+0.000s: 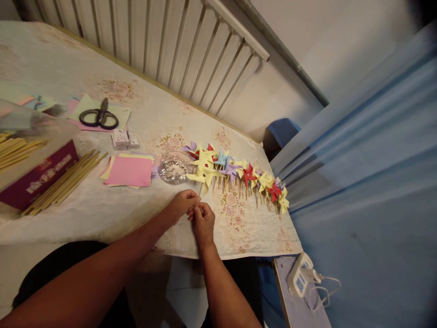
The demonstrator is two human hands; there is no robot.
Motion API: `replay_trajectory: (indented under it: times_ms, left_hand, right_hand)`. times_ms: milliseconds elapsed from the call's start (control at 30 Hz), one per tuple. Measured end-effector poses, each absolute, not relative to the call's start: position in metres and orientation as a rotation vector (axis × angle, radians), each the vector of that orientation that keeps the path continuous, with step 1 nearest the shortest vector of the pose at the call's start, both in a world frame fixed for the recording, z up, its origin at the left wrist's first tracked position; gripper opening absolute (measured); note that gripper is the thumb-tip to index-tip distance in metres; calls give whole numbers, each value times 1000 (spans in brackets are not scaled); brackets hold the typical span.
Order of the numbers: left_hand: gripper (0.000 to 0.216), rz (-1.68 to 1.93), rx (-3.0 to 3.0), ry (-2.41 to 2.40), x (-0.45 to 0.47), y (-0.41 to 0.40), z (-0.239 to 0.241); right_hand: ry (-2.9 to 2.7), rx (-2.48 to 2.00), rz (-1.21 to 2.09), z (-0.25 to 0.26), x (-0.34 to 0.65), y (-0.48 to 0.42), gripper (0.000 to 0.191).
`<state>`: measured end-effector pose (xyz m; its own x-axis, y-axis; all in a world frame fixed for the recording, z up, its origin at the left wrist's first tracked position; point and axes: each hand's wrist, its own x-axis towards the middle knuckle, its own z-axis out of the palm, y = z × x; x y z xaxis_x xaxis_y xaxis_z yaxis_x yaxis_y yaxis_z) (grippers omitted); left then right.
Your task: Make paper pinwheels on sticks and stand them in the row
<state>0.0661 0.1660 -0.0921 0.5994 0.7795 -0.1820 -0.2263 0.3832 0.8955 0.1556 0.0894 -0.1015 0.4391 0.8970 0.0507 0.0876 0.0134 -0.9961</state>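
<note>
Close together over the front of the table, my left hand [183, 203] and my right hand [204, 222] have their fingertips pinched and meeting. Whatever lies between them is too small or hidden to make out. Just beyond my left fingertips is a yellow paper pinwheel [204, 175], its thin stick running down towards them; whether they touch it I cannot tell. More finished pinwheels [248, 175] in red, purple, blue and yellow lie in a row to the right. A clear round dish [174, 171] of small shiny pieces sits left of the yellow pinwheel.
Pink and yellow paper squares [129, 171] lie left of the dish. Farther left are small white boxes [120, 138], black-handled scissors [99, 118] on coloured paper, and thin sticks [68, 182] beside a purple box [41, 175]. A power strip [300, 274] rests beyond the table's right corner.
</note>
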Motion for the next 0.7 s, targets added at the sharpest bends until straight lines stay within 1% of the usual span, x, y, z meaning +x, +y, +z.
replay_trajectory:
  times_ms: [533,633,700]
  left_hand:
    - [27,729,970,660,66,167,-93]
    - [25,724,1025,709,65,168,-91]
    - [23,783,1102,795,65,170,-89]
  right_hand:
    - [-930,-1446,807,-98,153,88,11]
    - [-935,-1434,811,-99,153,88,12]
    - [-930,-1440,807,-100,153,88,13]
